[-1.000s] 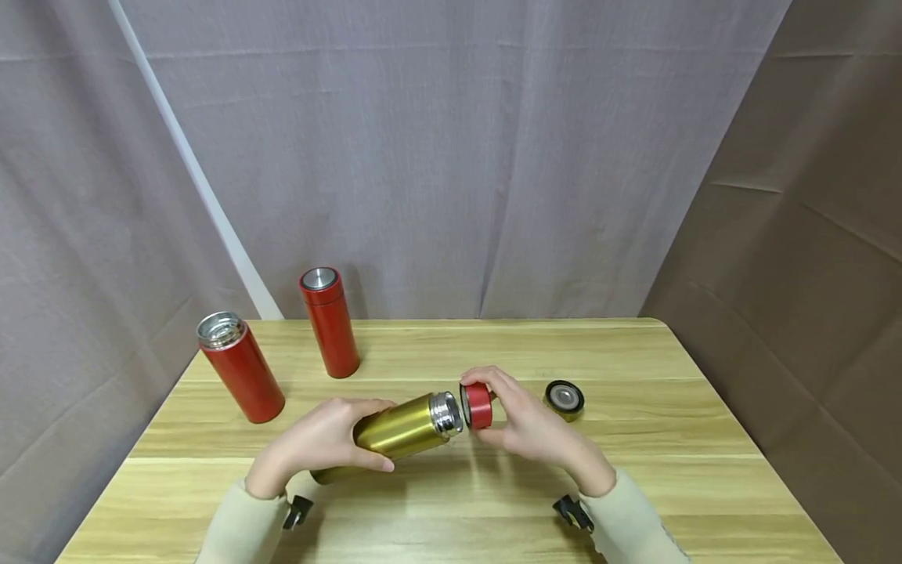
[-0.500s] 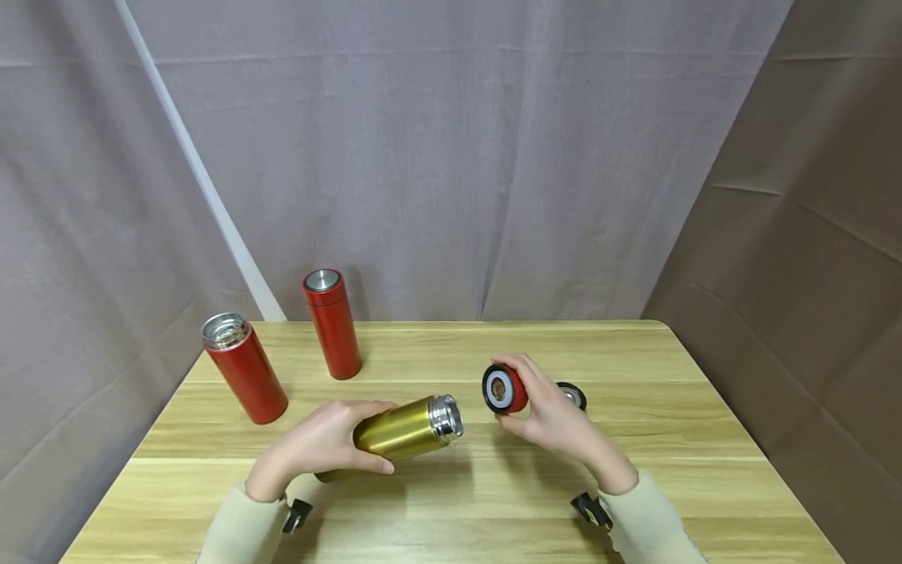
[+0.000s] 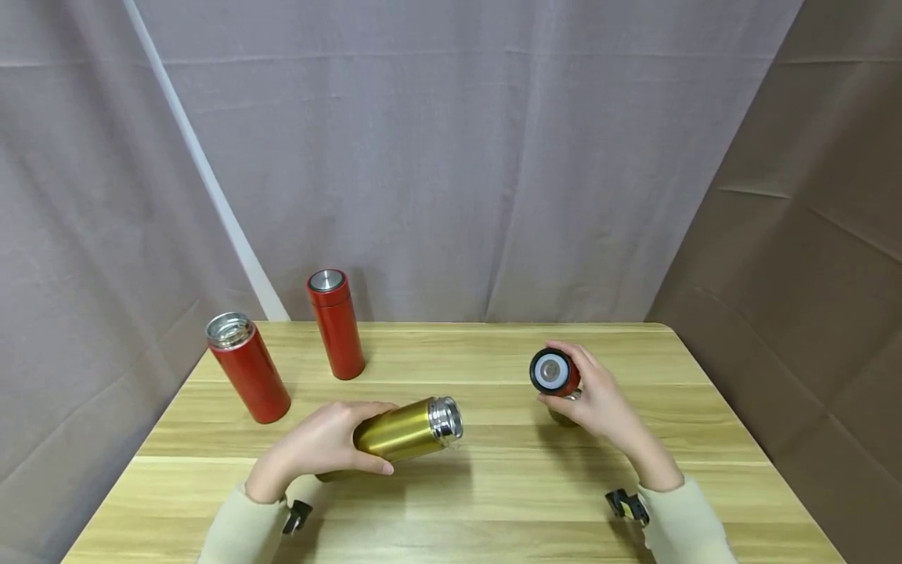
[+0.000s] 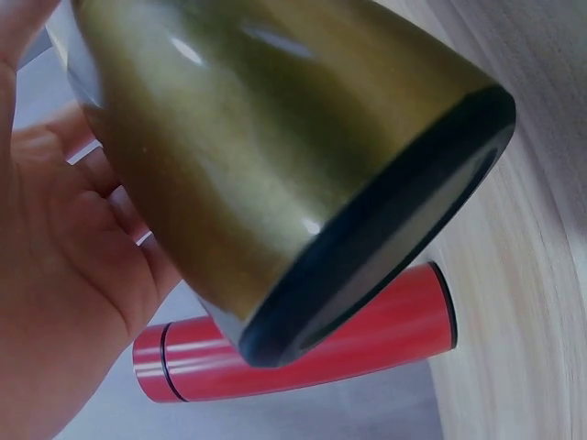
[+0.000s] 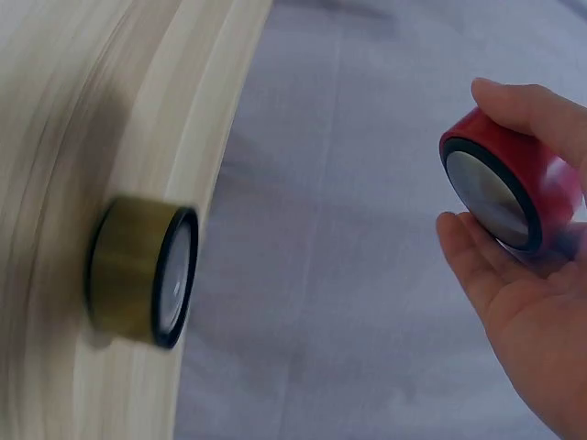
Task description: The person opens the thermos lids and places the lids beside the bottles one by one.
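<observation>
My left hand (image 3: 340,439) grips a gold thermos bottle (image 3: 398,431), tilted with its bare silver mouth toward the right. In the left wrist view the dark base of the bottle (image 4: 275,156) faces the camera. Off to the right, my right hand (image 3: 599,399) holds a red thermos lid (image 5: 514,179) between thumb and fingers, its pale inner side toward the head camera. Below that lid on the table, partly covered by it and the hand in the head view, lies a gold lid (image 5: 133,270) with its inner side up.
An uncapped red thermos (image 3: 250,376) stands at the left of the wooden table (image 3: 493,493). Behind it, a slimmer red thermos (image 3: 338,333) stands with its lid on. Grey curtain (image 3: 451,157) hangs along the table's back edge.
My right hand has carried the red lid away from the gold bottle's mouth, to the right and over the gold lid, turning its inner side toward the head camera. The left hand stays put.
</observation>
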The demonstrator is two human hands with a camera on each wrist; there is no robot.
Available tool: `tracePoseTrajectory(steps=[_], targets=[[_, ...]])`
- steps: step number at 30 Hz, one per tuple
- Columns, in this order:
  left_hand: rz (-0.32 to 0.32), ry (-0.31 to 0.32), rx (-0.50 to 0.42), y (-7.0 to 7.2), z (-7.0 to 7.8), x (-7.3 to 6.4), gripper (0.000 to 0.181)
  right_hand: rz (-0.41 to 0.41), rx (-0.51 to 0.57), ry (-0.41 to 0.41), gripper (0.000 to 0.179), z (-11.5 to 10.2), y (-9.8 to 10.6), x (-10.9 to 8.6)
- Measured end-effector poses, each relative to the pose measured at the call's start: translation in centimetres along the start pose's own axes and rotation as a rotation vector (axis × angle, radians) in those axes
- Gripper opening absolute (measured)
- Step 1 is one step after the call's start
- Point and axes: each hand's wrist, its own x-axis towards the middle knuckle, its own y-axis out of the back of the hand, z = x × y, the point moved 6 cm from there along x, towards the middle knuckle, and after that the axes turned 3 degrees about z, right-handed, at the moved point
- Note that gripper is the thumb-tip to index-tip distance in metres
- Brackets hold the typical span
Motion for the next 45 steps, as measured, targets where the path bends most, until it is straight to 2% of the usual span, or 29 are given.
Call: tracePoseTrajectory(steps=[8,14,23,27,33,36,45], targets=[[-0.007,0.013,0.013,-0.1,0.0,0.1,0.072,0.019,0.004,-0.115,0.081,2.7,1.6,-0.9],[-0.002,0.021,0.021,0.0,-0.1,0.1,0.072,0.07,-0.015,-0.181,0.079,4.6,2.8,-1.3],[-0.009,0.012,0.013,-0.2,0.0,0.2,0.072,0.079,-0.061,-0.278,0.079,8.8,3.6,-2.5],[-0.013,0.012,0.009,-0.3,0.0,0.3,0.073,0.027,-0.097,-0.329,0.079,10.5,3.7,-3.0],[-0.014,0.013,0.016,-0.3,0.0,0.4,0.073,-0.145,-0.152,-0.396,0.081,12.7,2.9,-4.0],[-0.018,0.015,0.016,-0.3,0.0,0.3,0.073,-0.206,-0.164,-0.413,0.083,13.6,2.5,-4.5],[-0.031,0.025,0.0,-0.4,0.0,0.3,0.073,-0.247,-0.16,-0.446,0.085,14.8,2.0,-5.0]])
